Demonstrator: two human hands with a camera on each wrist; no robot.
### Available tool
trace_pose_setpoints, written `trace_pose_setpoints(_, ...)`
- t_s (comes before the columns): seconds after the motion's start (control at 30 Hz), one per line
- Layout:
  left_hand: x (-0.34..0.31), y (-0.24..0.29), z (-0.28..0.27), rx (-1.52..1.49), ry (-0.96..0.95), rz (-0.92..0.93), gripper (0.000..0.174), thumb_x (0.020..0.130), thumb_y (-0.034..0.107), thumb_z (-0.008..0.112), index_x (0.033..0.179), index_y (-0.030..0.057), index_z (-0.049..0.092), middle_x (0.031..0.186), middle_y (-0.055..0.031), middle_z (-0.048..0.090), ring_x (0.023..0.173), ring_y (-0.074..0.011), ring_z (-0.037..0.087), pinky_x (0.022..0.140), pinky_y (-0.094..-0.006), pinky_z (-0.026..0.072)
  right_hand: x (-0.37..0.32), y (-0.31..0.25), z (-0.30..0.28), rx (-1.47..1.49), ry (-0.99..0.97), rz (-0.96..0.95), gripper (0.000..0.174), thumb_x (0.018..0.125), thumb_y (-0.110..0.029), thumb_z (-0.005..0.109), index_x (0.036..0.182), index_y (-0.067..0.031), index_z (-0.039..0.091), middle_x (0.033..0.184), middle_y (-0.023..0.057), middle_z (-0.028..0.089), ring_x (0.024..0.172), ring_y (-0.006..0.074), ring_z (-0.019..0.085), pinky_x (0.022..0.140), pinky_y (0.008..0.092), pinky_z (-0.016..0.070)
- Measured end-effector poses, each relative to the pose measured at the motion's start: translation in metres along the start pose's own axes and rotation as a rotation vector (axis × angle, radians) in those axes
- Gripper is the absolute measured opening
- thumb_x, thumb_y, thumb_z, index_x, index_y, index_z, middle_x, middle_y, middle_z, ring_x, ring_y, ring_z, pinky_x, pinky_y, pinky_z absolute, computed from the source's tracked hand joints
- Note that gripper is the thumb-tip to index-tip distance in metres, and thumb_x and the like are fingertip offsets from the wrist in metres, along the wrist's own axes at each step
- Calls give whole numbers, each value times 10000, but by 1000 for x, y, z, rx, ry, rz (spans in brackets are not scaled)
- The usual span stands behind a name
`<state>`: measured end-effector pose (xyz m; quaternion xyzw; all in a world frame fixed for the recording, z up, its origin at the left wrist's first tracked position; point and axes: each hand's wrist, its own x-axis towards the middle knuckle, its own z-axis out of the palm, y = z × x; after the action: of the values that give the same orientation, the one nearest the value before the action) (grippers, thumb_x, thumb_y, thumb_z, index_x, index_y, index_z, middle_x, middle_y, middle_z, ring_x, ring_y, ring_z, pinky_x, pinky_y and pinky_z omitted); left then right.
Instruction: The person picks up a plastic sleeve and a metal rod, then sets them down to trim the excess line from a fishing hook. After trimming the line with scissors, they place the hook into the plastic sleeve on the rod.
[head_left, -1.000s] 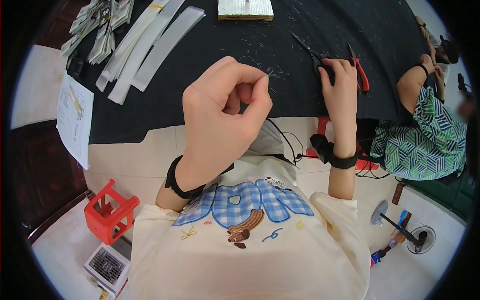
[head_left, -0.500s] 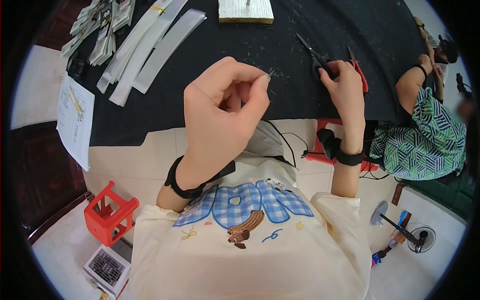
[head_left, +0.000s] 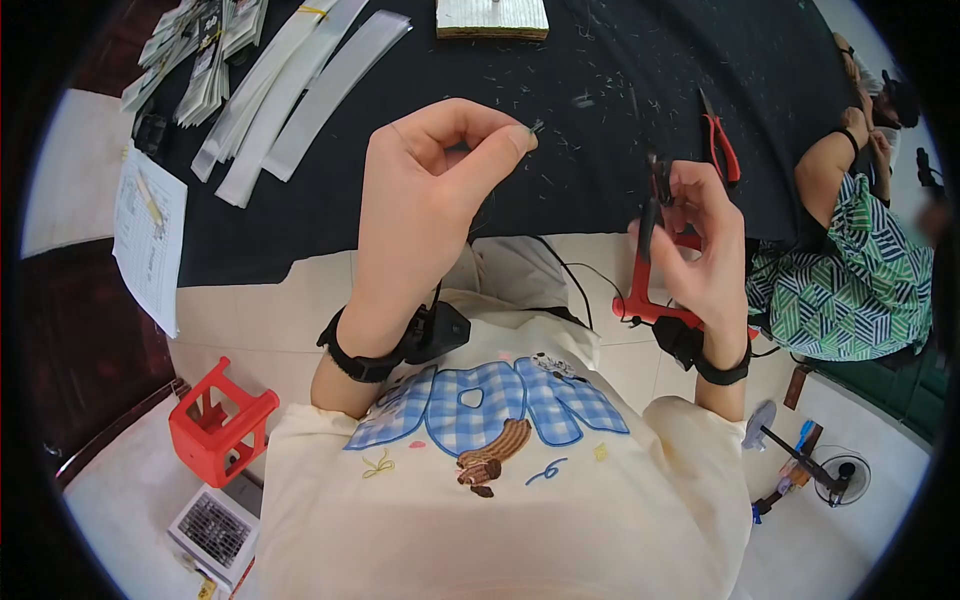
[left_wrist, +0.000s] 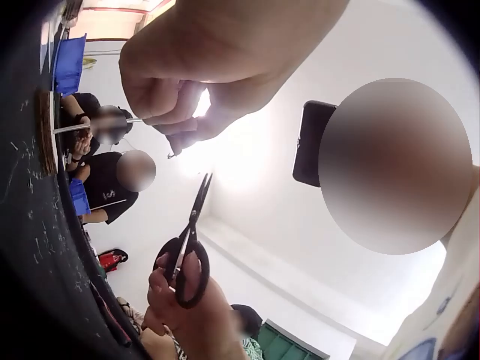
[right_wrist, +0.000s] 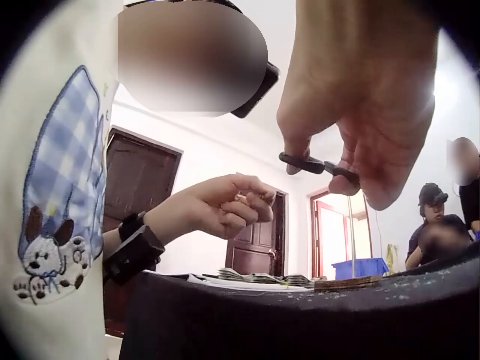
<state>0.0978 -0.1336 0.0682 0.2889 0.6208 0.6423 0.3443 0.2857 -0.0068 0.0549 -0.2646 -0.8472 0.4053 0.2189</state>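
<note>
My left hand [head_left: 425, 195], over the black-covered table, pinches a tiny dark piece with thread-like ends [head_left: 537, 127] between thumb and forefinger. It is too small to tell its kind. Black-handled scissors [left_wrist: 193, 217] are in my right hand [head_left: 712, 240], lifted near the table's front edge. In the left wrist view their blades point up toward the left hand, close together, with fingers through the handle loops. From the right wrist, the black handle [right_wrist: 301, 163] shows under the thumb, and the left hand [right_wrist: 225, 208] is a short way off.
Short thread scraps [head_left: 583, 101] are strewn over the black cloth. A red-handled pointed tool [head_left: 727, 155] lies at the right. Pale flat strips [head_left: 330, 95] and bundled cards [head_left: 205, 95] lie at the left, a white-topped block [head_left: 490, 18] at the back. Another person [head_left: 825, 185] sits at right.
My right hand has picked up the scissors from the cloth and drawn them back toward my body. The left hand has turned slightly and shifted a little, still pinching the tiny piece.
</note>
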Motion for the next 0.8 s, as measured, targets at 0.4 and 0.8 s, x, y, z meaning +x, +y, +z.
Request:
trace_pose_setpoints(0.4,-1,-4,7,97,57,85,139,793,124,620,831,-8,639,617,33,541,483,10,371,422,-154,223,-3,-18,11,-212,-109,-40,406,638,-172,702,939,31,522,773,147,554,623,235,555,568,301,455)
trace_pose_setpoints(0.8,-3,-7,8,178,65,163,101,801,62,608,836,-30,630,715,-19,603,620,-28,513,536,-139,362,-4,-18,11,-277,-92,-90,324,681,-163,691,892,12,519,660,114,513,549,231,532,509,293,433)
